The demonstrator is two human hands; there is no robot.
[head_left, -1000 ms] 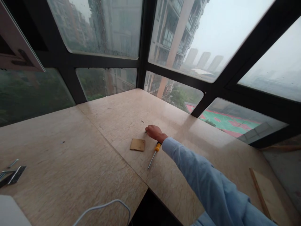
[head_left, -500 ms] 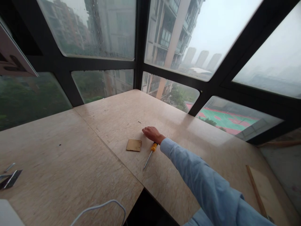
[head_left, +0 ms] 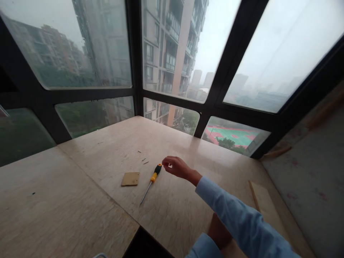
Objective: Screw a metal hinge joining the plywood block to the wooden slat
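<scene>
My right hand (head_left: 176,167) reaches in from the right, just beyond the handle end of a screwdriver (head_left: 154,177). Its fingers are loosely curled, a gap shows between thumb and fingers, and I see nothing held. The screwdriver has a black and yellow handle, and its metal shaft points toward me. To its left lies a small tan square plate (head_left: 130,178) with small holes near one edge. Several screws (head_left: 144,159) lie behind the plate. My left hand (head_left: 219,231) is low beneath the right forearm, its fingers hidden.
A wooden board (head_left: 266,202) lies at the right by the wall. The tan tabletop (head_left: 80,200) meets dark window frames at the back. A dark gap (head_left: 146,245) opens at its front edge. A small dark bit (head_left: 33,193) lies far left.
My right hand has drawn back to the right, uncovering the screwdriver's handle and more screws. My left hand has come into view below. The whole view has swung to the right.
</scene>
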